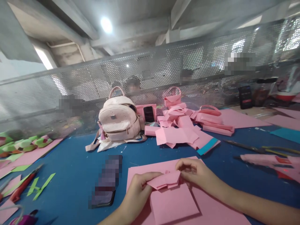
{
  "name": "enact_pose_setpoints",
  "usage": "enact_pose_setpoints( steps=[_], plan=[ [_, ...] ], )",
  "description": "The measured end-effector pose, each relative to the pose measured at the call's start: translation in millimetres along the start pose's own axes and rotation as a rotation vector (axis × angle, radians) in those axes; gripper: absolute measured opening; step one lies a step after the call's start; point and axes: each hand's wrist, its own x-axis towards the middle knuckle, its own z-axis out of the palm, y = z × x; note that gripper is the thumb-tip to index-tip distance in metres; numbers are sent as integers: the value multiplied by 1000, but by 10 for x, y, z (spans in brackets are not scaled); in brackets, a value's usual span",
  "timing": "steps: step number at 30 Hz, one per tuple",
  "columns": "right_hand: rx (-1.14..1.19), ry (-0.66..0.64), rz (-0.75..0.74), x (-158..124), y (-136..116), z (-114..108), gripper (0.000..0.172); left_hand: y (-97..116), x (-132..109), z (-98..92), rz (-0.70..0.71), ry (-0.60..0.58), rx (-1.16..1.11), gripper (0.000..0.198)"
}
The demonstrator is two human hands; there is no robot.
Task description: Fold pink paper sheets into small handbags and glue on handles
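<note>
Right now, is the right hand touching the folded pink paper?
Touching. The head view shows the right hand pinching the folded pink paper at its right end.

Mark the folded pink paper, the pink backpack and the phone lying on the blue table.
folded pink paper (167, 180): head view, middle of its top flap.
pink backpack (119, 122): head view, front panel near the zip pocket.
phone (103, 200): head view, its near, dark end.

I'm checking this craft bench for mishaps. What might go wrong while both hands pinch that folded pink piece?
The folded pink piece, pinched between the left hand and the right hand above the pink sheet, may crease crooked or tear. The phone lies close to the left hand; a sideways sweep might knock it.
</note>
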Motion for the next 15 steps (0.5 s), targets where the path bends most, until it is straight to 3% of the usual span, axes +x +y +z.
enact_pose_setpoints(
  steps=[5, 10, 15],
  plan=[
    [29, 3, 16, 62, 63, 56, 22, -139, -41, -41, 3, 110, -22, 42],
    [57, 50, 14, 72, 118, 7, 29, -363, -55, -61, -81, 103, -131, 30],
    [31, -28, 10, 62, 59, -4, 19, -412, -37, -77, -132, 126, -72, 50]
  ],
)
